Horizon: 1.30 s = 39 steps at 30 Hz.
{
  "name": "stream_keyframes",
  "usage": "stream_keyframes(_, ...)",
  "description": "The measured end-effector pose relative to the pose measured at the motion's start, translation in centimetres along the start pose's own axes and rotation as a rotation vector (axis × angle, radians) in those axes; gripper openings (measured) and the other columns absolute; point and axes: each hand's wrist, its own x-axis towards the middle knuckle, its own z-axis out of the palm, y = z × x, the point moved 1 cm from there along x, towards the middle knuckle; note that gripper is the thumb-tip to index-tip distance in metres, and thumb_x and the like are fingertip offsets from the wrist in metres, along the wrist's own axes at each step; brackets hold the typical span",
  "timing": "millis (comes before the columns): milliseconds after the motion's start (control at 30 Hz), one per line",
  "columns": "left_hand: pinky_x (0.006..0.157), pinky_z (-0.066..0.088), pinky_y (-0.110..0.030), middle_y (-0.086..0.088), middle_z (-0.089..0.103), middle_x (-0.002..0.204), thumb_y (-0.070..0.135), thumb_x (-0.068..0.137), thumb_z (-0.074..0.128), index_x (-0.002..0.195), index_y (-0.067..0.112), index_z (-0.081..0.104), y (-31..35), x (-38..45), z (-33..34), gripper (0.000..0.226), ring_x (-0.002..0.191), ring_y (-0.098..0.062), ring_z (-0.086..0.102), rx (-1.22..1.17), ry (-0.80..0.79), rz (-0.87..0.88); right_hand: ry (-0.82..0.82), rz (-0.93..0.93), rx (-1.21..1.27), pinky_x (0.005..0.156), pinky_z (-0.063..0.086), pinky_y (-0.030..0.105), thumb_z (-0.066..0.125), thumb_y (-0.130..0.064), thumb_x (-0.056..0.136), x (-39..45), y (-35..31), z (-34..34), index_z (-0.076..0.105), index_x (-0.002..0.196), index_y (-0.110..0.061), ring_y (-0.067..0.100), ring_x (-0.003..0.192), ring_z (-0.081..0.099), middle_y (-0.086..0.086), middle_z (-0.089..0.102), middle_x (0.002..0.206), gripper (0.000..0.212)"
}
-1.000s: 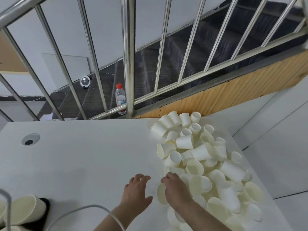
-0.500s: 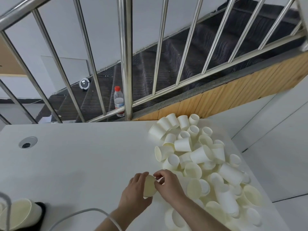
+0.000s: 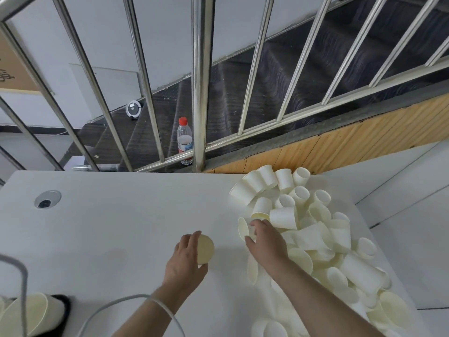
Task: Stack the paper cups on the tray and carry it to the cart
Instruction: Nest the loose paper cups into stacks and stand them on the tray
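Observation:
A big heap of white paper cups [image 3: 313, 229] lies loose on the right side of the white table [image 3: 116, 229]. My left hand [image 3: 185, 261] holds one paper cup [image 3: 205, 249] with its mouth facing right, fingers curled over it. My right hand [image 3: 266, 242] reaches into the near left edge of the heap, thumb and fingers around a cup lying on its side [image 3: 243, 229]. At the bottom left corner, cups [image 3: 31, 314] sit on a dark tray [image 3: 64, 310], mostly cut off by the frame.
A steel railing [image 3: 200, 93] stands behind the table's far edge, with dark stairs and a red-capped water bottle [image 3: 184, 139] beyond. A round cable hole [image 3: 47, 199] is set in the table at the left. A white cable [image 3: 136, 302] loops over my left forearm.
My hands were together on one cup half a second ago. The left hand has kept that cup and drawn back, while the right hand has reached up into the heap for another cup.

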Motion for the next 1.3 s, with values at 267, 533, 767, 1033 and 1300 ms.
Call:
stream_keyframes(267, 0.085, 0.050, -0.026, 0.010, 0.034, 0.140, 0.029, 0.082, 0.061, 0.145, 0.029, 0.022, -0.5, 2.3, 0.2, 0.074, 0.126, -0.014, 0.039, 0.008, -0.043, 0.046, -0.098, 0.012, -0.231, 0.068, 0.037, 0.029, 0.048, -0.040, 0.097, 4.0, -0.9, 0.9, 0.051, 0.108, -0.015, 0.025, 0.101, 0.062, 0.003, 0.062, 0.108, 0.027)
stream_keyframes(533, 0.088, 0.049, -0.025, 0.013, 0.032, 0.144, 0.026, 0.082, 0.061, 0.145, 0.029, 0.021, -0.4, 2.8, 0.8, 0.075, 0.129, -0.014, 0.037, 0.025, -0.057, 0.062, -0.081, -0.026, -0.212, 0.064, 0.036, 0.029, 0.044, -0.019, 0.094, 4.9, -0.3, 1.3, 0.044, 0.089, -0.018, 0.026, 0.091, 0.062, 0.001, 0.055, 0.087, 0.005)
stream_keyframes(767, 0.086, 0.050, -0.027, 0.010, 0.035, 0.143, 0.026, 0.082, 0.062, 0.145, 0.027, 0.022, -0.5, 2.5, 0.7, 0.075, 0.127, -0.016, 0.039, 0.039, -0.036, 0.030, -0.049, -0.062, 0.066, 0.067, 0.045, 0.029, 0.049, -0.021, 0.088, 3.8, -1.4, 0.8, 0.060, 0.108, -0.021, 0.020, 0.084, 0.061, -0.004, 0.067, 0.090, 0.023)
stream_keyframes(1033, 0.084, 0.050, -0.026, 0.006, 0.031, 0.142, 0.026, 0.082, 0.061, 0.146, 0.029, 0.020, -0.7, 2.1, 0.5, 0.077, 0.126, -0.017, 0.039, 0.060, -0.047, 0.022, -0.242, -0.139, 0.035, 0.081, 0.048, 0.030, 0.044, -0.028, 0.097, 2.7, -1.5, 2.4, 0.055, 0.125, -0.021, 0.016, 0.094, 0.060, -0.007, 0.066, 0.103, 0.032)
stream_keyframes(1300, 0.087, 0.050, -0.026, 0.007, 0.030, 0.142, 0.029, 0.082, 0.064, 0.145, 0.029, 0.023, -0.9, 2.0, 0.4, 0.076, 0.126, -0.017, 0.038, 0.047, -0.046, 0.033, -0.371, -0.382, -0.080, 0.104, 0.041, 0.038, 0.054, -0.036, 0.084, 1.1, -3.2, 2.1, 0.018, 0.151, -0.025, 0.018, 0.136, 0.028, -0.004, 0.024, 0.149, 0.078)
